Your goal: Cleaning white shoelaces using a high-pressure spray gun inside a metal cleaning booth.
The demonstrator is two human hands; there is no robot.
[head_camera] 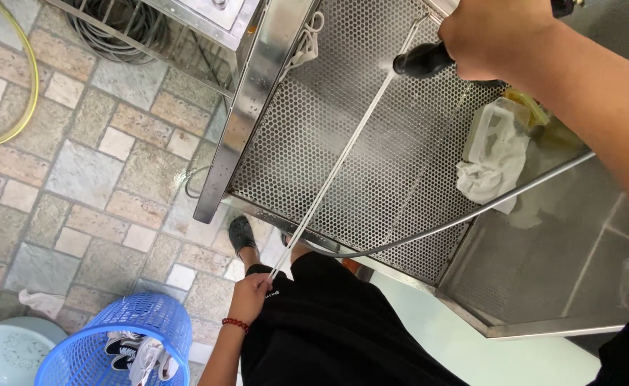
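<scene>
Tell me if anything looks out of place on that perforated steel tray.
A crumpled white cloth lies bunched at the perforated steel tray's edge, beside yellowish residue. Nothing looks broken.

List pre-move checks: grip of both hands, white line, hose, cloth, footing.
1. Right hand on the black spray handle: ok, fingers closed round it.
2. Left hand on the thin white line: ok, pinched at its lower end.
3. Line tension: ok, it runs straight across the perforated stainless steel panel.
4. Grey hose free of kinks: ok in the visible part; where it ends is hidden.
5. Crumpled white cloth clear of the handle: ok, it lies apart, further right on the panel.
6. Stone-tile floor dry underfoot: cannot tell.
</scene>
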